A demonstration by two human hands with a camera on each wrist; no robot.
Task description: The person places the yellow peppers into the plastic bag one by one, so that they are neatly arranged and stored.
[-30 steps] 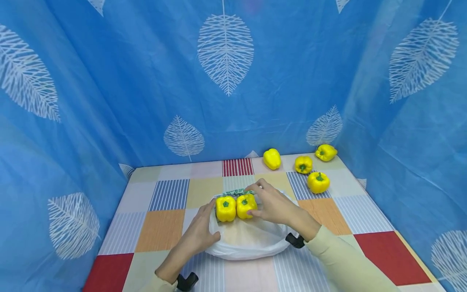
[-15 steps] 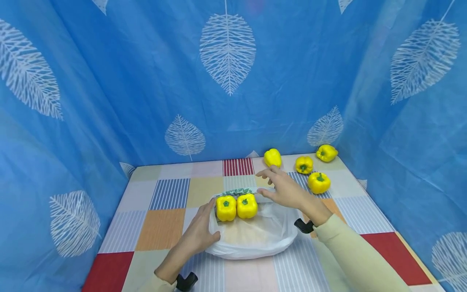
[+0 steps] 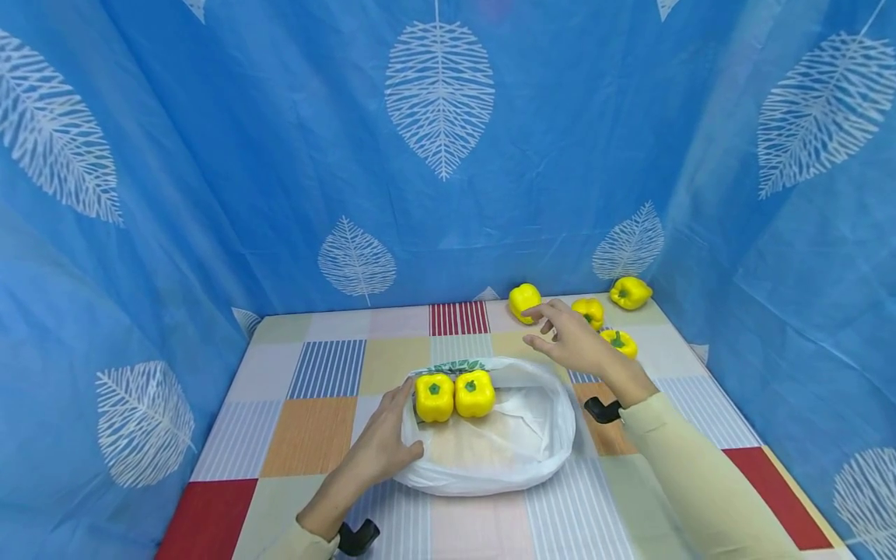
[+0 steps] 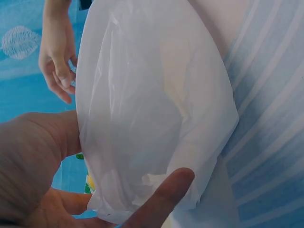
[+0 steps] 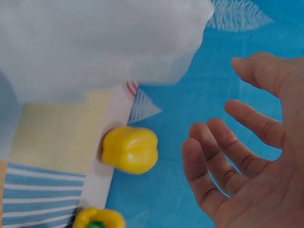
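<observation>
A white plastic bag (image 3: 483, 486) with a green leaf print at its far rim stands open-mouthed on the table. Two yellow bell peppers, a left one (image 3: 434, 398) and a right one (image 3: 474, 393), sit side by side within it. My left hand (image 3: 381, 435) rests against the bag's left side, fingers and thumb spread along it. Over the table to the right of the bag, my right hand (image 3: 570, 338) is in the air with loosely bent fingers and holds nothing. It is nearest the yellow bell pepper (image 5: 130, 150) by the back edge.
Three more yellow bell peppers lie at the back right: one in the corner (image 3: 630, 293), one before it (image 3: 589, 311), and one (image 3: 621, 343) partly behind the right hand. A patchwork tablecloth (image 3: 318, 435) covers the table. Blue leaf-print curtains (image 3: 280, 155) enclose the back and sides.
My right hand has let go of the right pepper in the bag and moved away to the back right, empty. The left hand stays at the bag's side.
</observation>
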